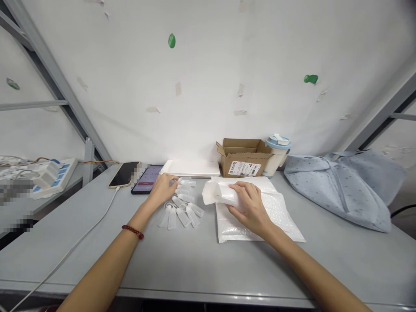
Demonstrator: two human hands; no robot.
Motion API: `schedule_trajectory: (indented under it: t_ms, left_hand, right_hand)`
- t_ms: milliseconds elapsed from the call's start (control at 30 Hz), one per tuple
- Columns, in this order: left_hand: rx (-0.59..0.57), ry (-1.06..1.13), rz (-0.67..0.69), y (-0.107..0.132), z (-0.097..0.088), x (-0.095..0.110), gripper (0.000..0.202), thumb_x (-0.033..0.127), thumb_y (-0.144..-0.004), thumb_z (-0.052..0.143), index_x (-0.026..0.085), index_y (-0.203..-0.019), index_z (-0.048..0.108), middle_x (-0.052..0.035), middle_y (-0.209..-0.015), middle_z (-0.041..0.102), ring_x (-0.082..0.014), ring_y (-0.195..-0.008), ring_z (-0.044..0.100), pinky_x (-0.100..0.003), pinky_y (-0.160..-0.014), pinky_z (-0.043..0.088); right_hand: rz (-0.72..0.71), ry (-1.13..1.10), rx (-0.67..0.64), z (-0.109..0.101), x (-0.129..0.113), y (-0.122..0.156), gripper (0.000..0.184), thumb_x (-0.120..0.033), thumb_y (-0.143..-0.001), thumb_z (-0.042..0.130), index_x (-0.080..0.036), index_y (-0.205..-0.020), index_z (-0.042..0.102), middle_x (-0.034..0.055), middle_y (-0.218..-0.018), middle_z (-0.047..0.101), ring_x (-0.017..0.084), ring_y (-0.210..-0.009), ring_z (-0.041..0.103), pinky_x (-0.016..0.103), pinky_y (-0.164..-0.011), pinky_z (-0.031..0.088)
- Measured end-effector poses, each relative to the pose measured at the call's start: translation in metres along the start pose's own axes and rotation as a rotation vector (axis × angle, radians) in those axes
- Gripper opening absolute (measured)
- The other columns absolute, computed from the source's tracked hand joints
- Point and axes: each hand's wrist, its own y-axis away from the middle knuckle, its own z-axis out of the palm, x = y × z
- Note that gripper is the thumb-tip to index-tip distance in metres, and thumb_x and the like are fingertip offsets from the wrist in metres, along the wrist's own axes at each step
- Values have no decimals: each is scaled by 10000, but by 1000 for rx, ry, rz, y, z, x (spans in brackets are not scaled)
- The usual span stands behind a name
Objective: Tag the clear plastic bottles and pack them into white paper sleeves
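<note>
Small translucent plastic tubes [183, 216] with looped ends lie fanned out and in a column on the grey table. At the far end of that column, my left hand [163, 188] has its thumb and index finger curled in around the end of a tube [187, 183]. My right hand [248, 206] is closed around a white pouch [227, 195], bent into a rounded shape with its mouth open toward the left. What the pouch contains is hidden. Beneath that hand lies a larger white bubble mailer [276, 216].
Behind stand an open cardboard box [245, 158], a blue-lidded cup [277, 154] and a white stack [191, 169]. Two phones [125, 173] lie left, one with a cable [87, 232]. A grey-blue cloth bag [338, 186] lies right; a power strip [60, 177] sits far left.
</note>
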Motion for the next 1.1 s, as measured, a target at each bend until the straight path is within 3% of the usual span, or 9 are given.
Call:
schedule_trajectory:
  t_ms: [267,400,633,733,933,1100]
  left_hand:
    - [22,53,-4,0,1,1,220,301,-712,496,181,-754,676,-98,-855,662,-253,-859,578,-364,-817,430]
    - [15,250,-68,-2,-12,4,223,344,-706,514,174,-741,654,-73,-817,674,-213,-756,582,-322,-713,447]
    - [-165,648,-130,5,-41,29,227,377,-687,624,167,-750,678,-43,-765,667,-151,-656,550,-258,-597,433]
    - [-235,703,-109,10,-35,42,215,362,-684,643,164,-747,695,-43,-745,671,-142,-627,542,-256,-576,430]
    - [-301,785,-121,26,-6,74,189,302,-664,664,165,-772,737,-47,-725,706,-156,-613,580,-254,-552,448]
    - [-242,744,-95,45,4,98,155,237,-696,626,182,-777,746,-33,-759,728,-180,-679,632,-254,-611,474]
  right_hand:
    - [4,26,-20,0,-1,-1,388,-273,-793,521,-202,-1169,458,117,-1070,509,272,-1031,465,430,-853,348]
    - [33,27,-31,2,1,0,392,-273,-791,527,-207,-1168,444,123,-1085,501,280,-1036,460,440,-861,336]
    - [88,57,-103,4,3,0,407,-251,-767,544,-198,-1157,438,126,-1099,496,284,-1045,444,439,-858,341]
    - [70,66,-114,4,2,0,405,-246,-766,544,-191,-1154,443,125,-1099,496,278,-1040,444,432,-856,346]
    - [-15,23,-99,6,-4,3,388,-229,-769,535,-165,-1146,468,124,-1054,509,263,-1003,459,411,-841,357]
    - [-51,-9,-103,7,-8,5,407,-202,-756,529,-167,-1157,477,119,-1050,512,259,-982,468,419,-833,353]
